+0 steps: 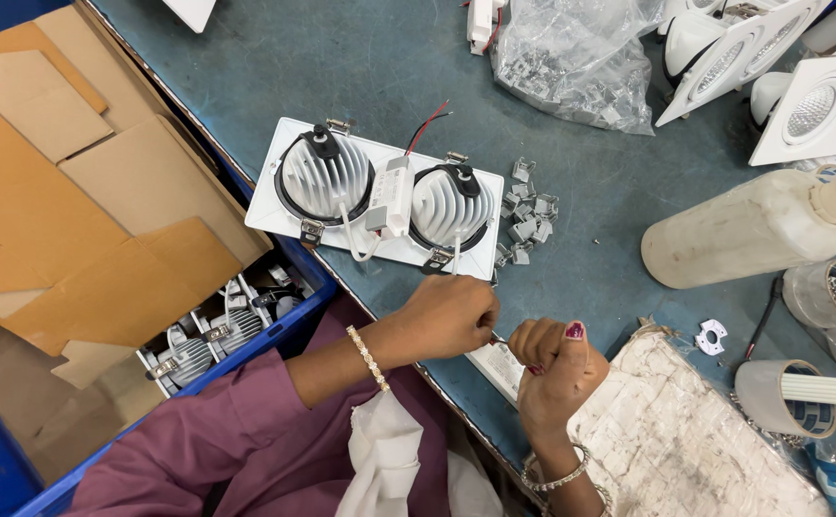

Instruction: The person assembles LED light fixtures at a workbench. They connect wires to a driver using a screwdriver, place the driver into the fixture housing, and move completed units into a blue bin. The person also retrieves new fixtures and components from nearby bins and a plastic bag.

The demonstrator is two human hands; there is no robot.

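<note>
Sleeve and cloth: purple sleeve (pixel 217 431) at 7 o'clock, nearest the camera, with a white cloth (pixel 389 460) draped at 6 o'clock.
Left hand: left hand (pixel 451 316), just below centre, fingers curled tight and pinching something small and thin with a red part; what it is cannot be told.
Right hand: right hand (pixel 552 359), at 5 o'clock of centre, closed into a fist, thumb on top, knuckles almost touching the left hand; it meets the same small item.
Flat white part: small white box (pixel 499 364) lies on the table directly under both hands, at the near edge.
Twin light fitting: white double downlight (pixel 380 196), at centre, face down, heat sinks up, just beyond the left hand.
Clips: heap of small grey metal clips (pixel 525 218) at 3 o'clock of the fitting.
Edges: table edge (pixel 408 335) runs diagonally from 11 to 5 o'clock; blue crate (pixel 274 330) with cardboard (pixel 73 211) abuts it.
Open room: bare blue-grey tabletop (pixel 610 287) between clips and plastic bottle (pixel 753 230) at 3 o'clock.
</note>
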